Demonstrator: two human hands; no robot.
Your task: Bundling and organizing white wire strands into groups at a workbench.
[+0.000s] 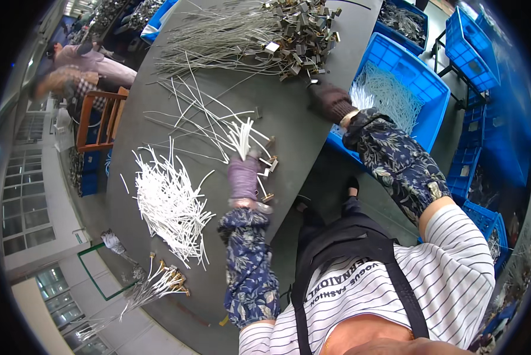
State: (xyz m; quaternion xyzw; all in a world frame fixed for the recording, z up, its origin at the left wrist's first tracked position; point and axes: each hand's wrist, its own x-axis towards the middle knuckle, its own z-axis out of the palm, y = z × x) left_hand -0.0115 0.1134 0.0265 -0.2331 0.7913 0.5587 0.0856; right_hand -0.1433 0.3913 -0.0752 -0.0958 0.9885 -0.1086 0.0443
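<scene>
— What did the left hand [243,175] hold?

— A bunch of thin white tubes [239,135], fanning upward over the grey table [301,133]; its gloved fingers were curled tight around them.

— And the right hand [330,102]?

— It reached to the edge of the pile of metal clips [304,36]. The dark glove hid its fingers, so I couldn't tell their state.

— Anything unclear?

— What the small metal pieces beside the left hand were.

Long dark grey worktable [301,127]. Landmark: loose heap of white plastic sleeves [169,206] at its left edge. Beyond the heap: scattered thin white wires [201,115]; farther still, 1 pile of grey wires with small metal terminals [265,36].
</scene>
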